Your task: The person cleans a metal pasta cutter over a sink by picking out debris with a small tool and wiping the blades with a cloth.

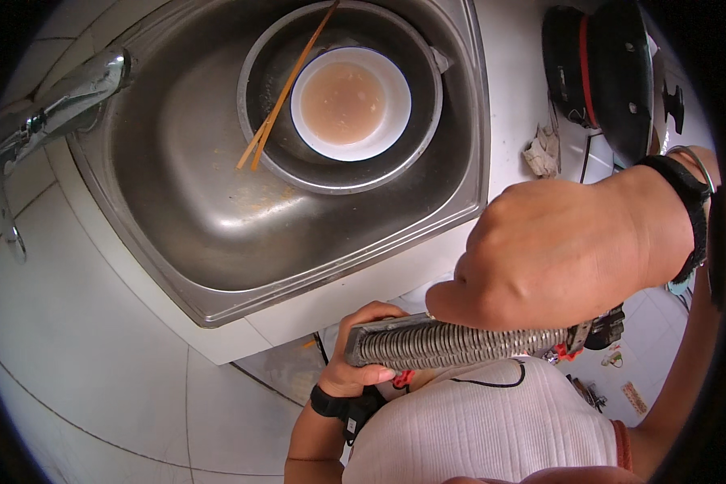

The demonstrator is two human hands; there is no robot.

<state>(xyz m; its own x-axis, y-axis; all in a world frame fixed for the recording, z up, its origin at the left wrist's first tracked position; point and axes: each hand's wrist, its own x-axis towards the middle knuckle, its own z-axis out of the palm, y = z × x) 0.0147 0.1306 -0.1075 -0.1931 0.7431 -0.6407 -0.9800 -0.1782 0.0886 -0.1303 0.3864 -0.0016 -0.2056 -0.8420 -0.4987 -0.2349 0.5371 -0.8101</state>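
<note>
My left hand [363,357] grips the left end of a long metal kitchen device [460,348], in front of my body. The device has closely spaced ribs or discs within a rectangular frame, and red knobs [403,379] show along its lower side. Its exact kind is unclear. Over its upper right part is my right hand [538,254], curled, with the thumb against the upper edge. The right fingers are hidden beneath the back of the hand, so what they hold cannot be seen. Both wrists wear black bands.
A stainless steel sink [175,212] holds a metal basin [345,184]. Inside that is a white bowl [399,109] of cloudy liquid. Chopsticks [290,85] lean across the basin's rim. A chrome faucet [66,97] is at left; a black pot-like appliance [611,78] and crumpled cloth [543,151] are at right.
</note>
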